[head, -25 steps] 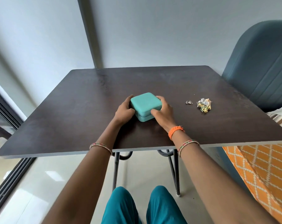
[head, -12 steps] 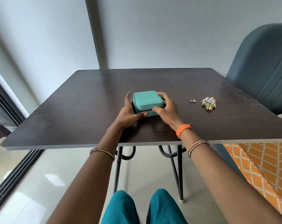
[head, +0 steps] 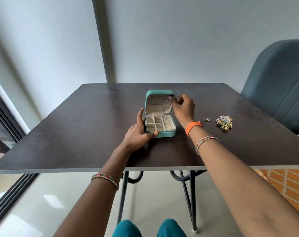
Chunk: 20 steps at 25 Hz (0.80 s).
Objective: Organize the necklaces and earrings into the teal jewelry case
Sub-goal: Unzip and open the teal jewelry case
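The teal case (head: 160, 117) sits open near the middle of the dark table (head: 76, 134), lid standing upright at the back, base toward the person. Inside the base is cream lining split into small compartments, with a ring-roll strip along the right side. One of the back compartments has a little tangle of silver chain (head: 157, 120) in it. Another thin chain (head: 166, 108) hangs down from the top right of the lid's inner panel toward the base.

Left hand (head: 138, 134) braces the base: thumb pressed against the front wall, index finger straight up along the left side, palm down on the table. The other fingers are tucked behind, so I can't tell how they lie.

Right hand (head: 183, 108) is up at the lid's top right corner, fingers curled and bunched together right where the hanging chain starts. Looks like a pinch on the chain or its hook, but it's too small to tell which.

Off to the right on the table, well apart from the case: a small silver earring (head: 207, 119), and just past it a pile of gold and silver jewelry (head: 224, 123). A blue-grey chair (head: 278, 82) stands at the right side of the table.
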Tool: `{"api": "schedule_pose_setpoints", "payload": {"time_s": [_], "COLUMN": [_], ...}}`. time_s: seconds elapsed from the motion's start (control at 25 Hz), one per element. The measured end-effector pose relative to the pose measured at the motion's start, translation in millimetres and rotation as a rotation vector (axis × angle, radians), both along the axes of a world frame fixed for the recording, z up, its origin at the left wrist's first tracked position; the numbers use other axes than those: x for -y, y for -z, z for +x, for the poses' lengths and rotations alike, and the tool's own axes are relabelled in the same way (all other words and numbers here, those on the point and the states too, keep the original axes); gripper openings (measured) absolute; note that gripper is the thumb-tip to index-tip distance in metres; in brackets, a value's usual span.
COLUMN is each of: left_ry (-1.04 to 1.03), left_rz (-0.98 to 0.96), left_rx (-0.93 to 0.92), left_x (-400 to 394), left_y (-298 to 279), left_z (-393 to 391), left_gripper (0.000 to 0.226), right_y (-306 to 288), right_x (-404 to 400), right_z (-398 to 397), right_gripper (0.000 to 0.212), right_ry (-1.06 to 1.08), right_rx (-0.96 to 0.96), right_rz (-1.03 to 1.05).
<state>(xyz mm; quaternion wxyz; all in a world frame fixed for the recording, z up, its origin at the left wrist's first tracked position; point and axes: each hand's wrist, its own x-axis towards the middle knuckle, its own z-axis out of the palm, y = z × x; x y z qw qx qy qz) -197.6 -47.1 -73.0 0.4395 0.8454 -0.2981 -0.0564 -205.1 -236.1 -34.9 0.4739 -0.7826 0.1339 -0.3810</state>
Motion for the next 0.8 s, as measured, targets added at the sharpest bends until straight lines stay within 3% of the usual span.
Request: {"api": "schedule_pose_setpoints", "payload": {"time_s": [0.2, 0.44, 0.52, 0.64, 0.8], "left_ry": [-0.045, -0.087, -0.089, -0.123, -0.152], "left_rz": [0.027, 0.032, 0.045, 0.084, 0.05], "left_rx": [0.007, -0.004, -0.021, -0.023, -0.023], "left_x": [3.8, 5.1, 5.1, 5.5, 5.6], "left_y": [-3.0, -5.8, -5.5, -5.5, -4.5], "left_z": [-1.8, -4.4, -5.0, -5.9, -9.3], "left_gripper": [0.093, 0.077, 0.078, 0.072, 0.064], "right_y": [-0.4, 20.6, 22.6, 24.4, 24.7], "right_x": [4.2, 2.7, -3.2, -5.4, -2.6], "right_z": [19.6, 15.7, 14.6, 18.6, 20.9], "right_gripper": [0.009, 0.038, 0.029, 0.049, 0.047], "right_ry": [-0.069, -0.15, -0.151, -0.09, -0.148], "right_rx": [-0.035, -0.193, -0.269, -0.394, -0.563], "right_rz": [0.019, 0.178, 0.122, -0.034, -0.103]}}
